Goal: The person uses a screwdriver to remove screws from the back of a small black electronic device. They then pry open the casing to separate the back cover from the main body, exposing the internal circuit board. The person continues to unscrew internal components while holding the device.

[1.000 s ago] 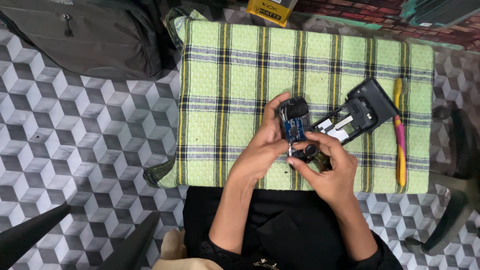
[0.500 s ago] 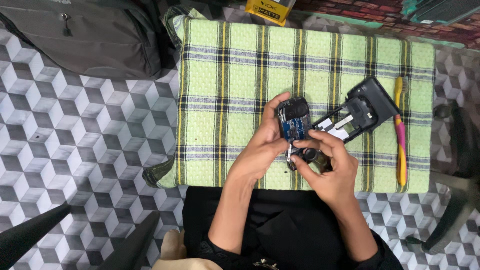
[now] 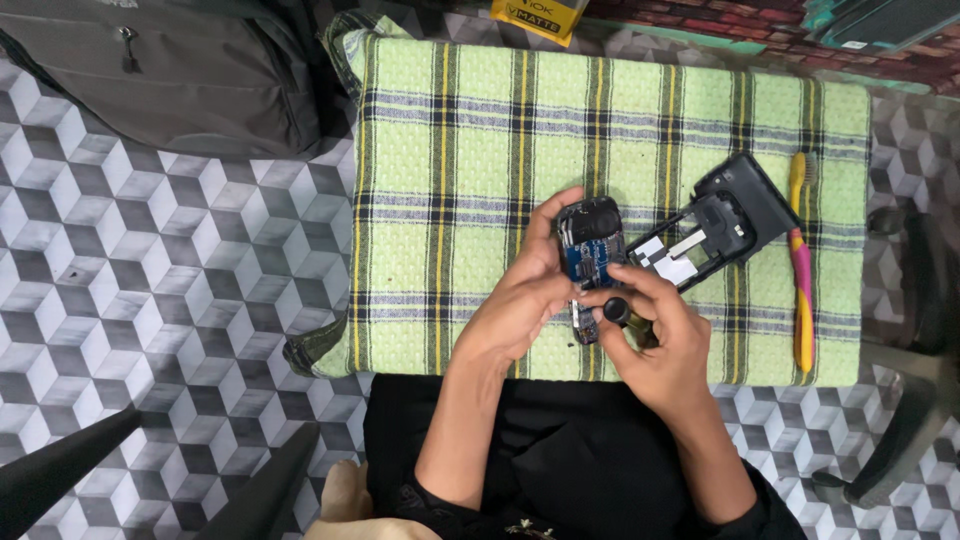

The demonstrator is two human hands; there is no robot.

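Already opened up | left hand [image 3: 520, 300] clamped on bare circuit board [image 3: 588, 255] | right hand [image 3: 655, 345] pinching small black round part [image 3: 616, 311] | back shell [image 3: 715, 225] off on towel [image 3: 450, 150] | reassembly left.

My left hand [image 3: 520, 305] grips the opened blue circuit board [image 3: 590, 255]; my right hand [image 3: 655, 345] pinches a small black round part [image 3: 616, 311] over the green plaid cloth [image 3: 450, 200].

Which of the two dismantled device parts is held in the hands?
The part with the blue circuit board, gripped by the left hand; the black casing lies untouched on the cloth.
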